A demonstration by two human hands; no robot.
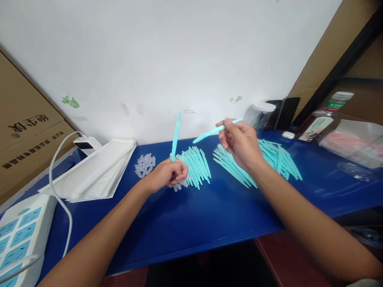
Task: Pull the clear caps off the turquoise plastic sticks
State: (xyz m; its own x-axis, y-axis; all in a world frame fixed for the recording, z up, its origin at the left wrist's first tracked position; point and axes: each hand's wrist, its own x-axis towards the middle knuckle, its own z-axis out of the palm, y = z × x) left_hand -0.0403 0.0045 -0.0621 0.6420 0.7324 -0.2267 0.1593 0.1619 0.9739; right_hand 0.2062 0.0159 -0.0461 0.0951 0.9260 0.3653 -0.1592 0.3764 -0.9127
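Note:
My left hand (166,174) is closed round the lower end of a turquoise plastic stick (176,133) that stands nearly upright above the blue table (209,223). My right hand (241,142) pinches a second turquoise stick (209,133), which points left and slightly down. A small pile of turquoise sticks (196,165) lies just right of my left hand. A larger pile (269,157) spreads under and behind my right hand. Several clear plastic caps (145,164) lie left of my left hand.
A stack of white flat bags (95,171) lies at the left, with a white power strip (18,235) and its cable (60,191) nearer me. At the back right stand a clear jar (259,115), a dark phone (286,113) and a bottle (324,115). A cardboard box (24,135) leans at the far left.

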